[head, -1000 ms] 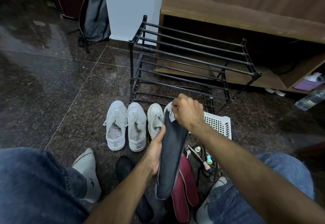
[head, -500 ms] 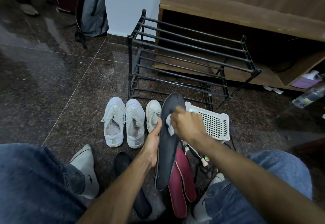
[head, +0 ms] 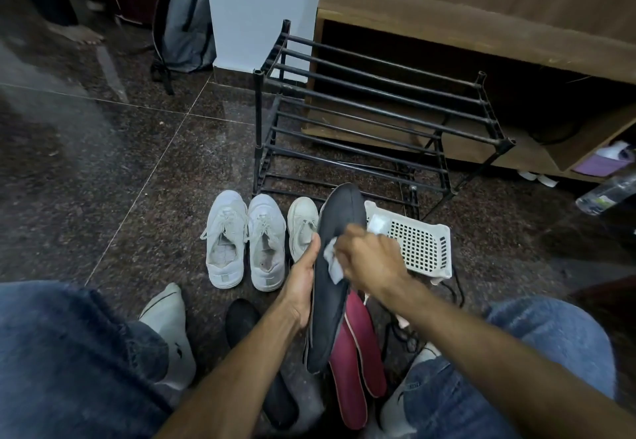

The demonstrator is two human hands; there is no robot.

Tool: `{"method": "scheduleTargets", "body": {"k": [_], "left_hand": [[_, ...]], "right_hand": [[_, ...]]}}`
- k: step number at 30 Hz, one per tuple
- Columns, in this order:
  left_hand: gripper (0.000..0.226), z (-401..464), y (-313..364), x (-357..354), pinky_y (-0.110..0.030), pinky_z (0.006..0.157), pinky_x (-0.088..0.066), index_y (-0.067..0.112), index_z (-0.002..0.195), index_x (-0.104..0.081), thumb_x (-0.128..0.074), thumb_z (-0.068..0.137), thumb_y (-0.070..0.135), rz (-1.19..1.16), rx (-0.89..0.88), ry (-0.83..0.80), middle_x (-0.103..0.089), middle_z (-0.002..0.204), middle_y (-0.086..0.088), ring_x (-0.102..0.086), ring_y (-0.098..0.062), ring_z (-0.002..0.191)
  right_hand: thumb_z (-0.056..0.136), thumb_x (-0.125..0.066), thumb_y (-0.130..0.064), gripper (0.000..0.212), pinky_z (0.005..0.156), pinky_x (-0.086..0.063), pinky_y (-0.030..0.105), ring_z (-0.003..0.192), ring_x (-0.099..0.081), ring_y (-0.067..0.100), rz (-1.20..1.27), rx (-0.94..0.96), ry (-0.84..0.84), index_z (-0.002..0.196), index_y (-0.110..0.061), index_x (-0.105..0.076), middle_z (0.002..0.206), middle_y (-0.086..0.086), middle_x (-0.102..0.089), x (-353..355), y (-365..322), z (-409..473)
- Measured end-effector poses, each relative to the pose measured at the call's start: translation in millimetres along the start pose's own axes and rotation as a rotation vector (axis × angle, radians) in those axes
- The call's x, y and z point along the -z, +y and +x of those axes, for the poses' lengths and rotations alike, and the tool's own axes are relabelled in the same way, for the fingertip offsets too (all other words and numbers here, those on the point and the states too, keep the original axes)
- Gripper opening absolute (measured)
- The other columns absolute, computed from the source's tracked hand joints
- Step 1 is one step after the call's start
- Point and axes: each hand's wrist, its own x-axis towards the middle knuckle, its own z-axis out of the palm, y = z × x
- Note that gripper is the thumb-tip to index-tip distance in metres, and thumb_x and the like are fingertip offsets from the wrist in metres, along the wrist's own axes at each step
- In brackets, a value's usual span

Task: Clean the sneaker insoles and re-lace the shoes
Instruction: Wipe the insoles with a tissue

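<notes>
The left hand (head: 302,287) cradles a dark insole (head: 335,287) from its left edge, thumb up along the side and fingers wrapped behind, so that grip is closed round the insole, which stands tilted with its rounded toe pointing up and away toward the black shoe rack (head: 371,118). The right hand (head: 370,261) comes in from the other side, fingers curled tight on a small white cloth (head: 333,261), and that cloth is pressed against the insole's upper face about midway along. Below the held insole, two maroon insoles (head: 358,352) lie side by side on the dark stone floor (head: 103,170), and another black insole (head: 256,352) lies to their left. Just beyond the hands, a pair of white sneakers (head: 246,242) sits toes toward the rack, laces loose, with a third white sneaker (head: 302,223) right beside them, partly hidden by the held insole. A white perforated basket (head: 420,244) rests on the floor to the right, behind the right hand. Denim-clad knees frame the bottom corners, with socked feet showing beside them. A grey backpack (head: 184,25) leans near the white pillar, and a plastic bottle (head: 607,190) lies at the far right edge.
</notes>
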Motion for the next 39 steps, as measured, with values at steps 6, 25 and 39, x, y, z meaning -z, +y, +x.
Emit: {"method": "scheduleTargets", "body": {"k": [6, 25, 39], "left_hand": [[0.061, -1.5, 5.1, 1.8, -0.028, 0.065, -0.056, 0.007, 0.094, -0.078, -0.043, 0.093, 0.056, 0.038, 0.053, 0.001, -0.074, 0.088, -0.014, -0.070, -0.021, 0.069], [0.063, -6.1, 13.8, 2.8, -0.039, 0.089, -0.052, 0.004, 0.113, -0.068, -0.041, 0.094, 0.058, -0.064, -0.015, 0.029, -0.071, 0.104, -0.017, -0.070, -0.027, 0.093], [0.064, -8.6, 11.3, 1.2, -0.041, 0.094, -0.050, 0.008, 0.116, -0.070, -0.041, 0.091, 0.060, -0.075, -0.050, 0.046, -0.071, 0.107, -0.017, -0.069, -0.028, 0.098]], "right_hand": [[0.094, -0.051, -0.027, 0.021, 0.073, -0.050, 0.039, 0.089, -0.065, 0.036, 0.036, -0.219, 0.193, 0.101, -0.021, -0.070, 0.108, 0.001, -0.060, 16.0, 28.3, 43.5], [0.092, -0.051, -0.022, 0.019, 0.070, -0.044, 0.037, 0.093, -0.063, 0.034, 0.049, -0.026, -0.038, 0.101, -0.016, -0.066, 0.109, 0.003, -0.056, -6.6, -32.5, -7.6], [0.090, -0.053, -0.017, 0.018, 0.067, -0.040, 0.036, 0.093, -0.064, 0.035, 0.048, -0.096, 0.019, 0.102, -0.013, -0.066, 0.112, 0.005, -0.057, 0.3, -34.5, 4.0]]}}
